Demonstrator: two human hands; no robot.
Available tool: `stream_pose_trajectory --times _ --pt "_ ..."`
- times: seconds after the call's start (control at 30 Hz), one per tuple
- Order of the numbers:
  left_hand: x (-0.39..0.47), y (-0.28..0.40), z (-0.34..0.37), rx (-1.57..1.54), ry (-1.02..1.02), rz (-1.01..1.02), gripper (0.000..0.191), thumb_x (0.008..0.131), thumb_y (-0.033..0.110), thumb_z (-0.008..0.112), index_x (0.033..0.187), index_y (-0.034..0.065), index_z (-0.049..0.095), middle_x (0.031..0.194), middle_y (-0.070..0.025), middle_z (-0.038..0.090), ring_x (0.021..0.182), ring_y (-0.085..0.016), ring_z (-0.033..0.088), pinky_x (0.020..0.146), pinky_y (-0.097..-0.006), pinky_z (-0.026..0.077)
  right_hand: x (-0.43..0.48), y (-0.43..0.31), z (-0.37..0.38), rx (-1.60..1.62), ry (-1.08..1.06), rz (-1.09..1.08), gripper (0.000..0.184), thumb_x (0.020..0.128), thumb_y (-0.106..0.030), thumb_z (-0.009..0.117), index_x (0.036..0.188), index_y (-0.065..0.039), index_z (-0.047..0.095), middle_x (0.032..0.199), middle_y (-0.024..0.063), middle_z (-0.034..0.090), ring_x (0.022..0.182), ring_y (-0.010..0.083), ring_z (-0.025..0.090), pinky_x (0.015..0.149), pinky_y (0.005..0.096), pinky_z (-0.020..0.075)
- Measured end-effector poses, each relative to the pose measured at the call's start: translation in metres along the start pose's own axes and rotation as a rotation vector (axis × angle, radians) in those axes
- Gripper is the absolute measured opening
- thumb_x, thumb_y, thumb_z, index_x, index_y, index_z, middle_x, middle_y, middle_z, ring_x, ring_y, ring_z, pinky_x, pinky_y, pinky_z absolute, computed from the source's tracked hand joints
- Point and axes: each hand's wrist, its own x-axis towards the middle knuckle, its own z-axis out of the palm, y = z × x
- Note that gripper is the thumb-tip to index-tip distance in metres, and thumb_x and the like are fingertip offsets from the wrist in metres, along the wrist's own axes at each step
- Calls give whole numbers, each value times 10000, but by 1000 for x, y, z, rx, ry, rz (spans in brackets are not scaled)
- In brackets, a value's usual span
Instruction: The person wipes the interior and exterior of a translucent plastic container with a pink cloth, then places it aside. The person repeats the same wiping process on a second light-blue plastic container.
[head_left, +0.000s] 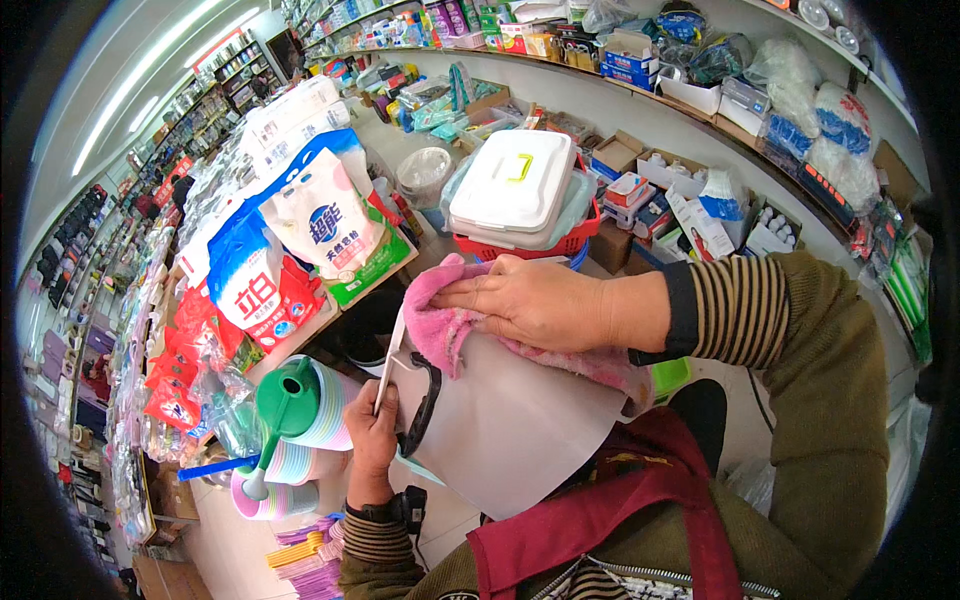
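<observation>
A large white plastic container (517, 420) is tilted in front of my body, with a black curved handle (424, 405) on its left side. My left hand (375, 431) grips its white rim, thumb on the near face. A pink towel (442, 315) lies bunched over the container's upper edge and trails along the far right side. My right hand (540, 304) presses this towel against the surface, fingers pointing left and partly sunk in the cloth. The container's inside and underside are hidden.
Beyond the container, a red basket (491, 251) carries a lidded white box (514, 180). Laundry powder bags (322, 217) stand at left, above stacked pastel buckets (330, 405) and a green watering can (289, 397). A stocked shelf (675, 112) runs along the right wall.
</observation>
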Motion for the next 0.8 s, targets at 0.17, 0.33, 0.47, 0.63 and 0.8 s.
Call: stream_pose_trajectory --times 0.17,0.33,0.47,0.63,0.8 --pt "-11 -34 10 -170 1 -111 259 974 173 616 769 26 557 620 49 447 562 -51 395 499 -251 321 0 -6 25 -57 48 16 538 982 -244 499 1490 -87 419 1380 104 581 1063 241 618 867 385 440" --pt "-21 -56 16 -164 95 -73 264 990 196 601 781 39 561 644 68 430 595 -46 375 522 -240 306 -3 -2 51 -97 32 85 471 965 -274 526 1395 -80 523 1283 108 633 970 302 627 823 416 471" --pt "-28 -68 13 -262 119 -51 284 1002 216 595 769 59 557 649 67 433 605 -44 370 534 -237 294 -7 13 65 -143 -35 133 353 972 -290 516 1248 -90 606 1178 105 659 955 342 623 806 444 487" --pt "-36 -83 5 -279 108 -152 275 997 224 609 786 52 569 678 75 461 632 -42 386 554 -233 309 -30 35 65 54 -245 438 335 987 -319 484 1249 -149 607 1155 107 657 997 386 597 851 494 506" --pt "-40 -93 8 -343 160 -97 221 995 199 604 864 22 621 746 73 504 692 -46 415 605 -229 344 -52 73 66 3 -540 708 419 1025 -436 395 1381 -268 540 1293 46 630 1058 433 582 870 499 526"
